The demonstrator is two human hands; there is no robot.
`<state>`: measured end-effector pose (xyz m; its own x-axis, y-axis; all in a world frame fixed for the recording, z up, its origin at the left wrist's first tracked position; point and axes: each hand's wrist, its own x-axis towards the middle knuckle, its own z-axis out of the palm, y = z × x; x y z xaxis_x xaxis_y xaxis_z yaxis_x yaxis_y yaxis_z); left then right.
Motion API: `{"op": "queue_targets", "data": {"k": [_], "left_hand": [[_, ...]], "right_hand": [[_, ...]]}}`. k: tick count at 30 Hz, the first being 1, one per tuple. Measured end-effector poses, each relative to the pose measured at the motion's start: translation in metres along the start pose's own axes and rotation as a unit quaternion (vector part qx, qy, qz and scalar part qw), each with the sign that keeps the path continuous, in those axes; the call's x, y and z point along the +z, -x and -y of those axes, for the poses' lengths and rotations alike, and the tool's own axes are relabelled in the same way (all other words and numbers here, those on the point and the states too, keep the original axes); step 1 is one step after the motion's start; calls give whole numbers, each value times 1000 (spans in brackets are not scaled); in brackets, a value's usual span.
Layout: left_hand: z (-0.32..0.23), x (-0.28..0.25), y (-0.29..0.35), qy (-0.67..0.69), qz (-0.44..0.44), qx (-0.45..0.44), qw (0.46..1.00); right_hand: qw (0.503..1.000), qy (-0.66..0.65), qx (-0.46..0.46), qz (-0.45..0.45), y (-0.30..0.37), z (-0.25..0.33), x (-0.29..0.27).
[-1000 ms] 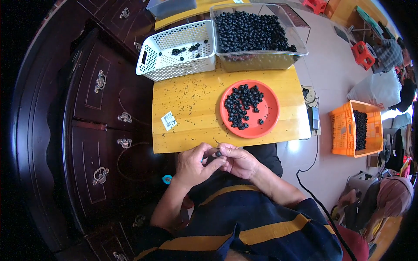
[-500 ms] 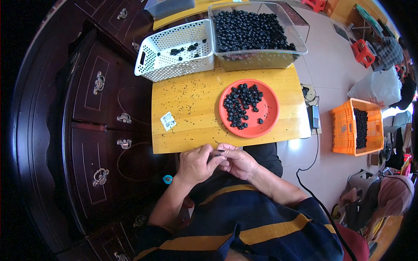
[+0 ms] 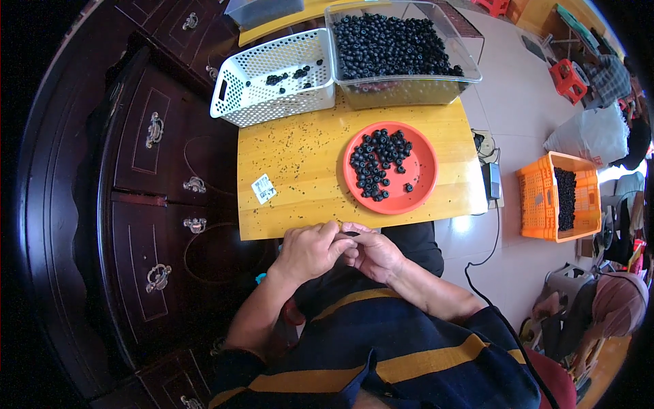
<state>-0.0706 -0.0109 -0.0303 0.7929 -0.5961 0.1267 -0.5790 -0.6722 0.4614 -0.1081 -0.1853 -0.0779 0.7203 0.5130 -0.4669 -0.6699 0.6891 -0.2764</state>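
Black shows between the two hands in the head view: a small black piece (image 3: 352, 234), only a sliver of it visible, sits just off the near edge of the yellow table (image 3: 306, 204). The right hand (image 3: 376, 255) pinches it between thumb and fingers; the left hand (image 3: 308, 252) has its thumb and curled fingers close against the right, but whether they grip the piece too I cannot tell. A second ago the piece showed as a rounder dark spot; now it lies a little further right, mostly covered. The left hand has turned slightly, and its forearm now hides part of a turquoise object (image 3: 260, 278) that was in plain sight. Beyond the hands, the black beads (image 3: 381, 153) in the red plate (image 3: 421, 191) look unchanged, as do the few in the white perforated basket (image 3: 286, 109) and the heap in the clear plastic tub (image 3: 402, 97).
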Motion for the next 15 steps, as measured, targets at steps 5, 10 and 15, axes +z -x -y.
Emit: {"op": "queue_targets", "data": {"k": [5, 10, 15], "left_hand": [[9, -2, -5, -11, 13, 36, 999], [4, -7, -10, 75, -61, 6, 995], [-7, -12, -11, 114, -79, -11, 990]], "right_hand": [[1000, -23, 13, 14, 0, 1, 3], [993, -98, 39, 50, 0, 4, 7], [988, -125, 61, 65, -2, 5, 2]]}}
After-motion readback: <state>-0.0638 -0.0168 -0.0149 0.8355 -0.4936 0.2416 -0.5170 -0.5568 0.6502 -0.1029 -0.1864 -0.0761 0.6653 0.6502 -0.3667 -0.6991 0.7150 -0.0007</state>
